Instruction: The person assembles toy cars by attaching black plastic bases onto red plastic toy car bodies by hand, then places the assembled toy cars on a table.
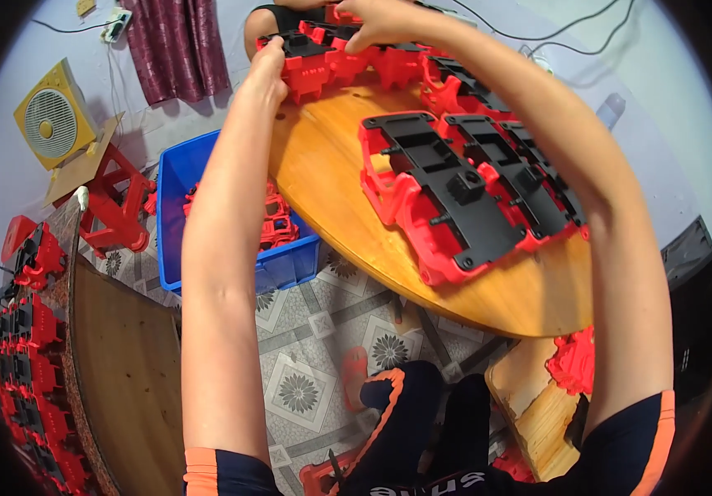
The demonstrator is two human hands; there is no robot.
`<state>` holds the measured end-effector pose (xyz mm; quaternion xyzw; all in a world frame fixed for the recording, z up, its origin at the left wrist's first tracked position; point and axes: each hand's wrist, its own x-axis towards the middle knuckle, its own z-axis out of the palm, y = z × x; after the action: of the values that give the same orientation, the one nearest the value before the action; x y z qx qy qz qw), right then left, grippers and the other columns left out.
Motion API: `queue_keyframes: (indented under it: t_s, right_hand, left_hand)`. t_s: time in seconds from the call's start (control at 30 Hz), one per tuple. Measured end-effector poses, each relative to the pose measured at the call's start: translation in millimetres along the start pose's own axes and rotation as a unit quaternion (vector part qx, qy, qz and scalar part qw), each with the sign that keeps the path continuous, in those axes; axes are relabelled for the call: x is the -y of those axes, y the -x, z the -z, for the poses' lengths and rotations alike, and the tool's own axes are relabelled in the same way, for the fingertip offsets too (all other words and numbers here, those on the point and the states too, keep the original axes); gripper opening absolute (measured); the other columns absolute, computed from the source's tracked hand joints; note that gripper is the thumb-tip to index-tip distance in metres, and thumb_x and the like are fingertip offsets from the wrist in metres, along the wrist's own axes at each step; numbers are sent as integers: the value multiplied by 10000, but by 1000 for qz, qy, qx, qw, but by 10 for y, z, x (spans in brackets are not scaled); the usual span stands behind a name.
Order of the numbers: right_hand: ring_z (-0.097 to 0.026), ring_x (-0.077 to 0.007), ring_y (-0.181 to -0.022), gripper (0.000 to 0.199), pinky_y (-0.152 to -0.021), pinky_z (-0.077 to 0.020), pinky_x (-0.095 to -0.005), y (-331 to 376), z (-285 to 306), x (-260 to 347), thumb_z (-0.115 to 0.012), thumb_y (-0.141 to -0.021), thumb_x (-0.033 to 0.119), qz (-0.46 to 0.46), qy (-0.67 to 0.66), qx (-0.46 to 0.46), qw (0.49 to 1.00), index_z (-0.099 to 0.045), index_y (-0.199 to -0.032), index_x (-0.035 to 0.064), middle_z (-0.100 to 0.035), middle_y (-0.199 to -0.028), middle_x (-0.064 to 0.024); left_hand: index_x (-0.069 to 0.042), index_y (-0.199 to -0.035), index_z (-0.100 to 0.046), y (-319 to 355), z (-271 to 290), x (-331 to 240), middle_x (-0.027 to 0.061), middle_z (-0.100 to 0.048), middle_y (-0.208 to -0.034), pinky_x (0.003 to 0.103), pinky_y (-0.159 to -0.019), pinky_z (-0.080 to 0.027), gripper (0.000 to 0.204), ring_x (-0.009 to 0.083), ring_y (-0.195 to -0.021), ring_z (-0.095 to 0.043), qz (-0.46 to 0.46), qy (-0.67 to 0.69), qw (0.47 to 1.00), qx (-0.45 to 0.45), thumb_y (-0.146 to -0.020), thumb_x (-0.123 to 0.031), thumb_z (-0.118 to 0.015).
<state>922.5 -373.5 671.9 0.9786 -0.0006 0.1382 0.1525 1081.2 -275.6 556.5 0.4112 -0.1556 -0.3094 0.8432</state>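
Note:
At the far end of the round wooden table point(323, 178), my left hand point(270, 70) grips the left side of a red and black plastic housing point(306, 64). Its thumb lies near the top edge, and the other fingers are partly hidden. My right hand point(379, 23) reaches over the same row, thumb and fingers spread apart beside more red housings point(397, 64). Whether it touches one is hard to make out. Nearer me on the table stand several joined-looking red housings with black tops point(447, 198), partly behind my right forearm.
A blue bin point(171, 248) with red parts stands left of the table. Farther left are a red stool point(116, 198), a yellow box fan point(57, 116) and rows of housings point(29, 347). Another person's knee point(258, 31) shows behind the table. A wooden bench point(530, 397) is at right.

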Motion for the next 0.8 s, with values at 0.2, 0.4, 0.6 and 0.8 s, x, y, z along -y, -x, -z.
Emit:
queue_keyframes:
  t_s: [0.2, 0.4, 0.6, 0.8]
  right_hand:
    - [-638, -292, -983, 493, -849, -505, -382, 1775, 1307, 760, -716, -805, 290, -231, -204, 26, 951, -626, -1207, 20, -656, -1098, -172]
    - [-580, -268, -1142, 723, -1079, -336, -477, 3185, 933, 1392, -749, -708, 505, -43, 115, -100, 987, -593, -1259, 64, -622, -1195, -121]
    - [-610, -224, -1090, 466, -1110, -300, -501, 2967, 455, 1426, -760, -746, 283, -54, 87, -223, 969, -618, -1146, 89, -648, -1111, -97]
    - [-657, -265, -929, 276, -1103, -257, -551, 2092, 162, 1112, -739, -778, 264, -94, 118, -155, 976, -601, -947, 94, -660, -822, -84]
  left_hand:
    - [-85, -1424, -394, 464, 212, -242, 138, -489, -1400, 483, -976, -459, 701, 272, -1226, -534, -59, -138, 987, -62, -953, -601, -458]
    - [-107, -1456, -384, 2708, 95, 218, 188, -307, -1495, 476, -1091, -317, 834, 360, -1333, -349, -339, -319, 867, 179, -824, -576, -660]
    - [-131, -1415, -450, 3365, -110, 487, 227, -341, -1458, 474, -1103, -327, 902, 389, -1346, -349, -460, -465, 753, 71, -633, -251, -884]
    - [-160, -1444, -382, 2512, -45, 418, 288, -285, -1457, 476, -1093, -346, 919, 443, -1327, -366, -447, -480, 754, 45, -670, -221, -873]
